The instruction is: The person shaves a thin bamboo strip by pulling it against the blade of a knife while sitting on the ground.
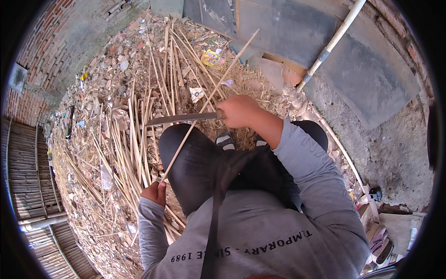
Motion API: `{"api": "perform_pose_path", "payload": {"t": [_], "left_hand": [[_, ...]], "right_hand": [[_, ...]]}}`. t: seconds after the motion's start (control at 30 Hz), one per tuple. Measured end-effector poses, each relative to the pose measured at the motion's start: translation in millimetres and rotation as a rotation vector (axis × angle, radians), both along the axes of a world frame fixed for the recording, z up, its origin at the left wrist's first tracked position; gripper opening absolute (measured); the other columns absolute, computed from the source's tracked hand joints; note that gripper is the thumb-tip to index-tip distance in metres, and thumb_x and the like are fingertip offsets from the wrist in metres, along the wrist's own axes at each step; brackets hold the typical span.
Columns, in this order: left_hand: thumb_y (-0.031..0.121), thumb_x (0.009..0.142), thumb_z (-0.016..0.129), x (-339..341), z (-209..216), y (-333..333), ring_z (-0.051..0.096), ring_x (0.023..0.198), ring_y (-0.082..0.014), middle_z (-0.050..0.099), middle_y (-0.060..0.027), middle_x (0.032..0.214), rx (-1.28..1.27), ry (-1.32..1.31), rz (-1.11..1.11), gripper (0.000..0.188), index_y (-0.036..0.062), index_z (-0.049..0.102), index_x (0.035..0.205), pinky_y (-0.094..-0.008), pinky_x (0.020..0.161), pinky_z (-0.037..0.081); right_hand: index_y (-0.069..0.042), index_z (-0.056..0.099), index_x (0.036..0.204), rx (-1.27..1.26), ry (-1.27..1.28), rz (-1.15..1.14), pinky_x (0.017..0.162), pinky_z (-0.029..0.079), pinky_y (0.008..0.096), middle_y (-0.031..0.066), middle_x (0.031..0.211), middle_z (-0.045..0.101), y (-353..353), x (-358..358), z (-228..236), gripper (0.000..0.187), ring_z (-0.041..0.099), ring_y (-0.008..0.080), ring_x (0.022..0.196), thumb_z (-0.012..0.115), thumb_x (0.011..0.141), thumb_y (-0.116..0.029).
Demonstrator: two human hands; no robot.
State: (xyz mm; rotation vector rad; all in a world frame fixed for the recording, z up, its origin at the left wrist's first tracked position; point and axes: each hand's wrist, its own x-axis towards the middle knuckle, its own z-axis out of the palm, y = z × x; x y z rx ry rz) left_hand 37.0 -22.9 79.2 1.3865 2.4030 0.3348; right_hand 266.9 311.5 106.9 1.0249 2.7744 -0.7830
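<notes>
My right hand is closed round the handle of a long machete, whose blade points left above my left knee. Crossing the blade is a long, pale bamboo strip, slanting from the lower left to the upper right. Its near end is gripped in my left hand, beside my left thigh. Whether the edge cuts into the strip or only touches it, I cannot tell. Many similar bamboo strips lie in loose piles on the ground, left of my legs and ahead of me.
Rubble and litter cover the ground, with a yellow wrapper ahead. A brick wall and a bamboo slat panel stand on the left. Along the right runs a grey wall with a leaning pole. Sandals lie lower right.
</notes>
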Motion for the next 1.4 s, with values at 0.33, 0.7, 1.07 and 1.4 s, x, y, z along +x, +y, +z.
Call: {"api": "perform_pose_path", "payload": {"t": [0.33,0.7,1.07,1.4], "left_hand": [[0.042,0.098,0.049,-2.5,3.3,0.3,0.058,0.061,-0.0467,0.056,-0.0234,0.058,0.029,0.013,0.0,0.042,0.0033,0.056,0.081,-0.0519,0.055,0.042],[0.04,0.098,0.049,-7.6,11.5,5.8,0.056,0.059,-0.0432,0.054,-0.0223,0.059,0.012,-0.032,-0.017,0.046,0.0006,0.056,0.077,-0.0482,0.055,0.041],[0.043,0.099,0.045,-10.7,-1.4,-1.2,0.055,0.056,-0.0404,0.054,-0.0211,0.058,0.045,-0.035,-0.02,0.051,-0.0005,0.057,0.077,-0.0471,0.055,0.042],[0.042,0.097,0.051,-15.3,19.5,3.0,0.057,0.057,-0.0445,0.054,-0.0217,0.056,-0.019,0.132,-0.055,0.045,0.0033,0.053,0.073,-0.0499,0.052,0.043]], "right_hand": [[-0.008,0.066,0.087,0.11,0.113,-0.07,0.07,0.05,0.048,0.0172,0.079,0.066,11.9,10.6,-23.0,0.024,0.064,0.0375,0.08,0.069,0.073,-0.028],[-0.007,0.069,0.094,0.096,0.123,-0.181,0.077,0.052,0.0461,0.0182,0.088,0.068,25.2,19.6,-24.6,0.029,0.065,0.0375,0.086,0.063,0.069,-0.021],[-0.004,0.067,0.094,0.03,0.076,-0.108,0.073,0.052,0.0459,0.0204,0.085,0.067,12.4,10.7,-14.2,0.031,0.065,0.0376,0.084,0.066,0.071,-0.024],[-0.008,0.068,0.108,0.073,0.053,-0.214,0.081,0.052,0.0463,0.0218,0.094,0.068,37.3,20.3,-46.7,0.039,0.065,0.0383,0.09,0.065,0.073,-0.023]]}}
